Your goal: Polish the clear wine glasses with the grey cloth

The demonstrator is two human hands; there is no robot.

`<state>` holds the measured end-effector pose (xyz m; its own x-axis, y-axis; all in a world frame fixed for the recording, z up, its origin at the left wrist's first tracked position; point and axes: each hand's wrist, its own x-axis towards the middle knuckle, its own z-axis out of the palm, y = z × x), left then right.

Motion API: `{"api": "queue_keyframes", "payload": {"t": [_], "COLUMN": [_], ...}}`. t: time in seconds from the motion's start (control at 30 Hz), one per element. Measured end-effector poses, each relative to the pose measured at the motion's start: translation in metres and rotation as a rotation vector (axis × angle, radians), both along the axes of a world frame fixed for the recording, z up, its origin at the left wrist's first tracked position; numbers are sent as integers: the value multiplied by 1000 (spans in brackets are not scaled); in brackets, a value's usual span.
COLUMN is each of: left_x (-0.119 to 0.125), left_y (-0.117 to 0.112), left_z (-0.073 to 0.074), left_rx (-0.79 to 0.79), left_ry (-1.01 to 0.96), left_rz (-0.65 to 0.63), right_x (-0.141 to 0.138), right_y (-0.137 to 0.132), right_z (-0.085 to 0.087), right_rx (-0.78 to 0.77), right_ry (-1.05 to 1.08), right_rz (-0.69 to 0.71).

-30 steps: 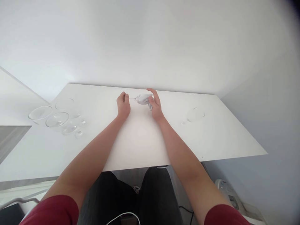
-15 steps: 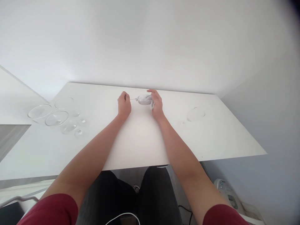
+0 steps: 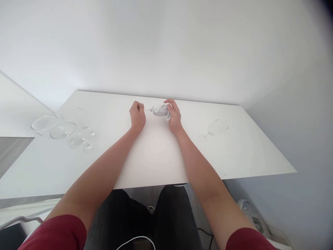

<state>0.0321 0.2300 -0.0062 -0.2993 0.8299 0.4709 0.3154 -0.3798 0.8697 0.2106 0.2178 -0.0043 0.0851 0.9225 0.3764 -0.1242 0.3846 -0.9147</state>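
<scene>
A clear wine glass (image 3: 156,113) lies on its side in the air over the table, its thin stem pointing left. My left hand (image 3: 137,115) is closed around the foot end of the stem. At the rim is my right hand (image 3: 174,115), with its thumb and fingers curled on a white cloth (image 3: 168,116). Pale cloth shows through the bowl, so part of it appears to be inside the glass. The fingertips of the right hand are partly hidden by the cloth and rim.
Several clear stemmed glasses (image 3: 63,130) stand grouped on the left of the white table (image 3: 156,163). Another clear glass (image 3: 218,127) is on the right side. A white wall (image 3: 161,48) rises behind the table's far edge.
The cloth has shifted within and around the bowl, and my right fingers have moved slightly at the rim. My left hand stays on the stem, tilted a little differently.
</scene>
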Motion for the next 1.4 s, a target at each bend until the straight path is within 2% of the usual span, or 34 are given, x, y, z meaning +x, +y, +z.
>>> {"api": "queue_keyframes", "payload": {"t": [0.1,0.2,0.3,0.43,0.53,0.63,0.73,0.77,0.83,0.97,1.07,1.13,1.27,1.4], "left_x": [1,4,6,9,9,6,1,-1,-1,3,3,1,-1,1], "left_y": [0,-4,-6,-5,-2,-1,-2,-2,-4,-6,-8,-7,-5,-5], "left_z": [-1,2,4,1,-1,0,3,4,7,9,11,11,8,9], "left_rx": [-147,-72,101,97,79,48,-7,-32,-77,-100,-122,-152,-253,-384], "left_ry": [0,141,266,315,306,273,111,41,-40,53,10,-87,-295,-399], "left_rz": [-140,-249,-256,-234,-210,-186,-86,-64,-86,-261,-276,-309,-538,-728], "right_x": [0,3,4,5,11,19,21,19,14,4,6,10,10,4], "right_y": [-5,2,11,17,21,26,30,30,28,16,6,3,1,-10], "right_z": [3,-2,-7,-11,-17,-24,-25,-23,-18,-1,8,9,8,17], "right_rx": [83,39,-38,-100,-107,-139,-221,-244,-259,-202,-207,-214,-142,-79], "right_ry": [8,106,245,235,217,308,446,483,535,574,596,571,450,310], "right_rz": [-102,-238,-237,-175,-268,-421,-492,-464,-318,72,261,308,264,309]}}
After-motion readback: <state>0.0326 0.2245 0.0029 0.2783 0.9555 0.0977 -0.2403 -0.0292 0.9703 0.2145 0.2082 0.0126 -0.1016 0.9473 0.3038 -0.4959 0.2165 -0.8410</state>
